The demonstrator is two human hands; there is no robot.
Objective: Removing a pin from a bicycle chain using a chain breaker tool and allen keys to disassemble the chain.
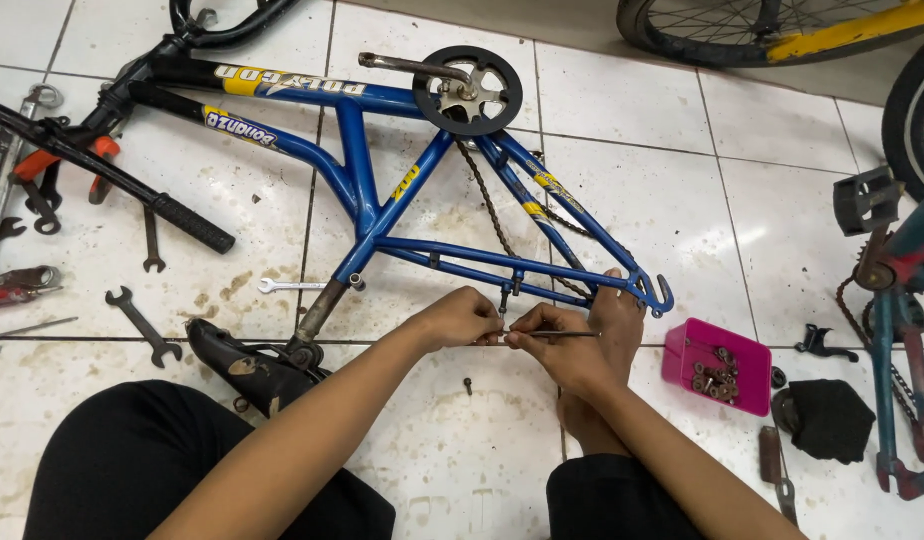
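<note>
Head view shows the left hand [462,318] pinching a small part and the right hand [567,350] gripping a thin rod [567,334] beside the blue bike frame [382,200], which lies wheel-less mid-floor, work evidently unfinished.

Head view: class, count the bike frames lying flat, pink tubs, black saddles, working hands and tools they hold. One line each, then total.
Blue bike frame: 1
Pink tub: 1
Black saddle: 1
Hands: 2, left hand, right hand
Thin metal tool: 1
Total: 6
</note>
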